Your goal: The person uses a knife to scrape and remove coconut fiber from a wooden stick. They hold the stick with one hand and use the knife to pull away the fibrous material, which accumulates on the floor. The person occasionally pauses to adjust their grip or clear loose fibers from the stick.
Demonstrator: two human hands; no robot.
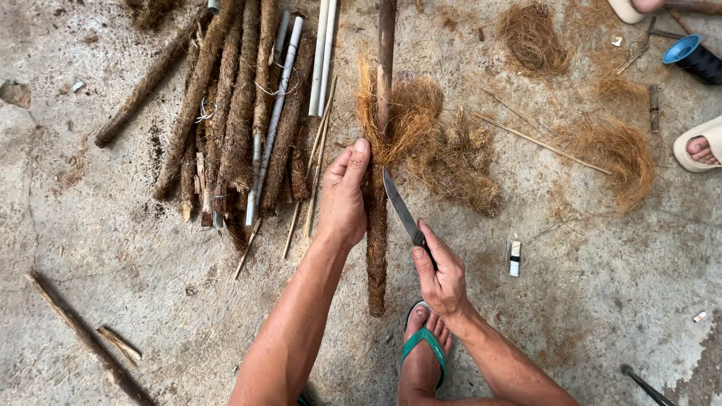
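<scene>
My left hand (344,197) grips a long fibre-wrapped pole (376,248) that lies on the concrete floor, pointing away from me. Loose golden coconut fibre (410,116) bunches around the pole just beyond my fingers. My right hand (440,277) holds a knife (399,206) by its dark handle, the blade pointing up and left toward the pole, close to my left hand. The bare upper part of the pole (386,45) runs to the top edge.
A pile of fibre-wrapped sticks and white pipes (248,113) lies at the upper left. More fibre clumps (620,154) and thin sticks lie to the right. My foot in a green sandal (423,349) is below. Another person's sandalled foot (701,146) and a blue spool (692,56) are at the right edge.
</scene>
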